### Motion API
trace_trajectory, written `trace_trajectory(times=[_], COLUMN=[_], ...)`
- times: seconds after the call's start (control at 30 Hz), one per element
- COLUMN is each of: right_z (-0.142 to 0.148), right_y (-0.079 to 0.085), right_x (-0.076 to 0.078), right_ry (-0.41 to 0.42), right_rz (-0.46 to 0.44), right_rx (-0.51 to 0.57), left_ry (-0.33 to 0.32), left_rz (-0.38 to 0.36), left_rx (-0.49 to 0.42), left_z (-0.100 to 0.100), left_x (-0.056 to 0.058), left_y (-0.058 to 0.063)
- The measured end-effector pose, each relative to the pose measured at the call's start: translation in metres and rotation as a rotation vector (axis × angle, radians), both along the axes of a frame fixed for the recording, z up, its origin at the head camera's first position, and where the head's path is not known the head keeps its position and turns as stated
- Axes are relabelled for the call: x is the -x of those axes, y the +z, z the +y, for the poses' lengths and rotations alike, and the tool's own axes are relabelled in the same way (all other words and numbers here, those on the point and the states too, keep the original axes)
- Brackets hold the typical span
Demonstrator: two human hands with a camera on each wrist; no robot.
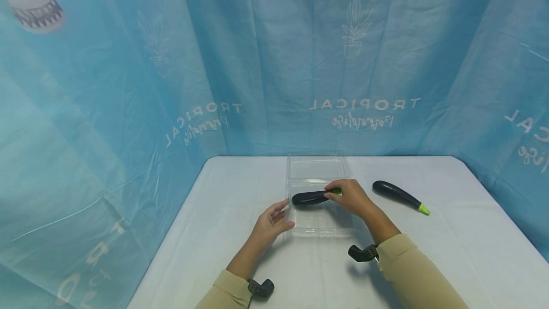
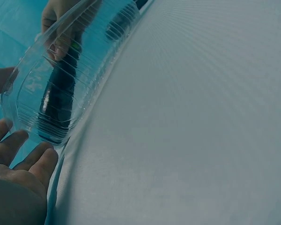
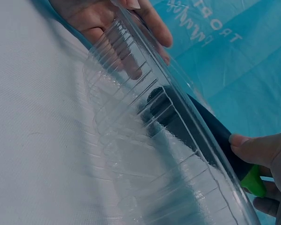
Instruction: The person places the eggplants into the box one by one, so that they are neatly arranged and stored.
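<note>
My right hand (image 1: 349, 197) pinches a dark eggplant (image 1: 309, 198) near its green stem end, between thumb and fingers. The eggplant lies across the tray half of a clear plastic clamshell box (image 1: 317, 231), its rounded end to the left. In the right wrist view, the eggplant (image 3: 210, 124) slants over the box's rim (image 3: 203, 136), partly seen through the clear wall. My left hand (image 1: 270, 223) is at the box's left side with fingers spread and loosely bent. The left wrist view shows its fingers (image 2: 40, 161) beside the box's end wall.
A second eggplant (image 1: 399, 196) lies to the right of the box, green end toward the near right. The box's lid (image 1: 317, 168) is folded back toward the far table edge. A white cloth (image 1: 193, 252) covers the table, and blue printed curtains (image 1: 283, 75) surround it.
</note>
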State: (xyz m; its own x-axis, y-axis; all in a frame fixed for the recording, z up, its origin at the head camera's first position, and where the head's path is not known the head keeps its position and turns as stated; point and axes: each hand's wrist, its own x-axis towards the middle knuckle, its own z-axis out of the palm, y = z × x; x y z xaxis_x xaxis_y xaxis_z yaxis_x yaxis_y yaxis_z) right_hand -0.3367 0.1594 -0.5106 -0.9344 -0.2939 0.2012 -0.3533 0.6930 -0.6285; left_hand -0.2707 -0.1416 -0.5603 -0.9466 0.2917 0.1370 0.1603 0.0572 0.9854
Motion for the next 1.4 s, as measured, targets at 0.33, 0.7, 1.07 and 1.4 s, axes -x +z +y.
trace_trajectory(times=[0.33,0.7,1.07,1.4], right_z=[0.001,0.013,0.065,0.127], right_y=[-0.001,0.002,0.01,0.017], right_x=[-0.001,-0.004,-0.003,-0.011], right_ry=[0.004,-0.004,-0.089,-0.267], right_rz=[0.006,0.028,0.099,0.013], right_rx=[-0.023,-0.013,0.138,0.301], left_ry=[-0.017,-0.03,-0.019,-0.013], left_rz=[-0.001,-0.008,-0.007,-0.019], left_rx=[-0.002,-0.032,0.003,0.006], left_z=[0.0,0.002,0.001,0.001], left_x=[-0.001,0.0,0.0,-0.001], left_y=[0.0,-0.005,0.0,0.003])
